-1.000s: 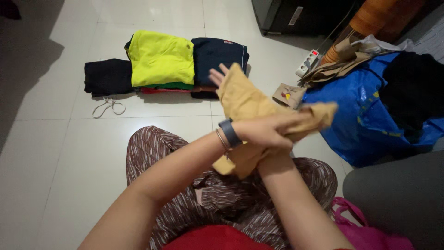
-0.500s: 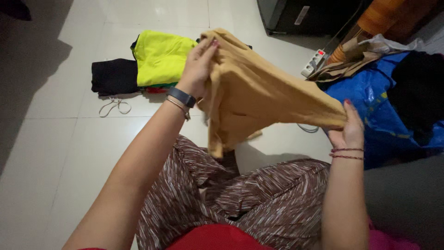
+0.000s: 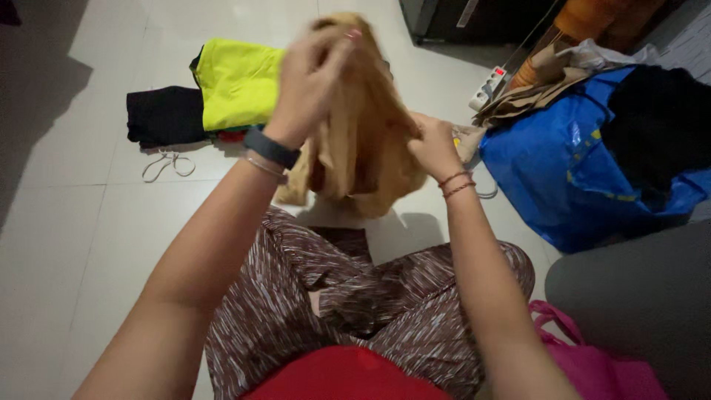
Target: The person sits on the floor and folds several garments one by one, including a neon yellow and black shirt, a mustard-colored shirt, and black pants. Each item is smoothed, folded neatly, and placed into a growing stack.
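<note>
Left hand (image 3: pixel 311 81) raised, grip closed on top edge of tan garment (image 3: pixel 363 141). Right hand (image 3: pixel 433 144) pinching its side, grip closed. Garment hanging mid-air above lap, in front of yellow folded shirt (image 3: pixel 237 81) on floor (image 3: pixel 89 222). Blue bag (image 3: pixel 578 163) at right.

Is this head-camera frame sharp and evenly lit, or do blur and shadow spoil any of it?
Head view: dim and uneven, with a dark shadow across the tiled floor at upper left. The left hand and the mustard garment it holds show motion blur; the right hand, gripping the same cloth, is only slightly soft. The yellow folded shirt and blue bag read clearly. No glare.
</note>
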